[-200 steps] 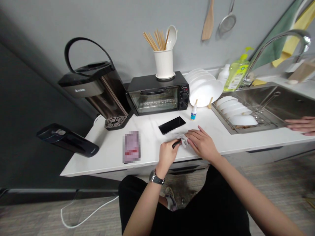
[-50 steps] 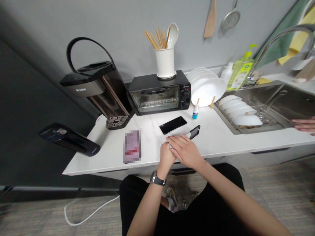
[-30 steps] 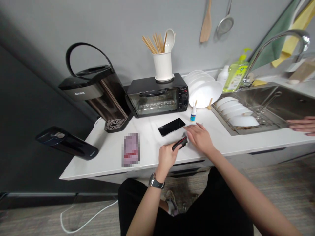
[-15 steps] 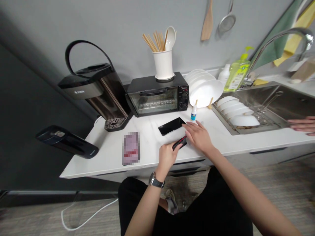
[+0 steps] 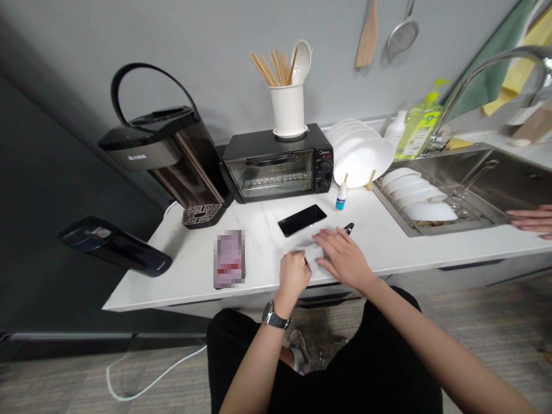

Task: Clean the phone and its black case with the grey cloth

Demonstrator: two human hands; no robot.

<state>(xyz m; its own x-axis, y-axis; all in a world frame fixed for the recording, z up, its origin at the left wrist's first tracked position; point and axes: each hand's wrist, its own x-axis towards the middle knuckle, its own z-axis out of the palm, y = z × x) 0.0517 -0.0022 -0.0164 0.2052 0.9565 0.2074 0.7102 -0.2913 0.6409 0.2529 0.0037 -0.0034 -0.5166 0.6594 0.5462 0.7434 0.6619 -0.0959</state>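
Observation:
My left hand [image 5: 295, 273], a watch on its wrist, is closed in a fist near the counter's front edge. A dark bit shows at its thumb side; what it grips is mostly hidden. To its right, my right hand [image 5: 345, 259] lies palm down with fingers stretched out. Just past its knuckles pokes the end of a black object [image 5: 348, 229], the rest covered. A whitish patch [image 5: 313, 252] shows between the hands, too blurred to name. Beyond them lie a black smartphone [image 5: 302, 220] and a small white bottle with a blue label [image 5: 340, 198], standing upright.
A blurred-out purplish item [image 5: 229, 259] lies on the white counter [image 5: 190, 287] at left, near a dark flask [image 5: 116, 247] and a water dispenser [image 5: 185, 161]. Behind stands a toaster oven [image 5: 276, 167]. Right are plates [image 5: 366, 161], a sink [image 5: 495, 190] and another person's hand [image 5: 532, 219].
The black object with a red line, earlier between both hands, now shows only as a black end beyond my right hand. My left hand has closed into a fist.

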